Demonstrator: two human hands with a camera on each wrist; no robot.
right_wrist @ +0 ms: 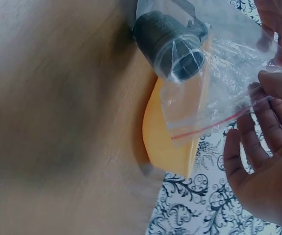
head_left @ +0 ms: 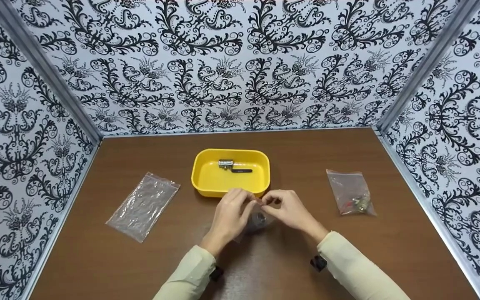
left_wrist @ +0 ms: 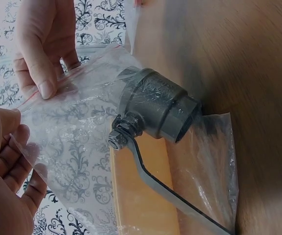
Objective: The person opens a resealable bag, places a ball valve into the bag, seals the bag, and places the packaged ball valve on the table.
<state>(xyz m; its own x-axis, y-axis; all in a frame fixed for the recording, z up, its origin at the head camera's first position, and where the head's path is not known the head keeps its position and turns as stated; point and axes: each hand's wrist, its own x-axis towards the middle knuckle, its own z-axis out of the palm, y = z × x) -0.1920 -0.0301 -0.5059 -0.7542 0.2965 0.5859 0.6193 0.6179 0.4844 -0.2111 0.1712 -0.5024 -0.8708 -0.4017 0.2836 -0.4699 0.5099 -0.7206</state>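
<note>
Pinching clear plastic red-striped zip bag [left_wrist: 72,125] with left grip [head_left: 231,212] and right grip [head_left: 288,209]. Showing long flat lever [left_wrist: 166,190] of bagged grey metal valve [left_wrist: 155,102] only in left wrist view. Can't read faint body markings.

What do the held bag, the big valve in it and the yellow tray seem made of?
Held bag: thin, glossy clear plastic film; it creases and shows what's behind.
Big valve: probably metal, dull grey, with crisp edges on the body; alloy unclear.
Yellow tray: likely moulded plastic, smooth with slight sheen; rounded corners, uniform colour.
</note>
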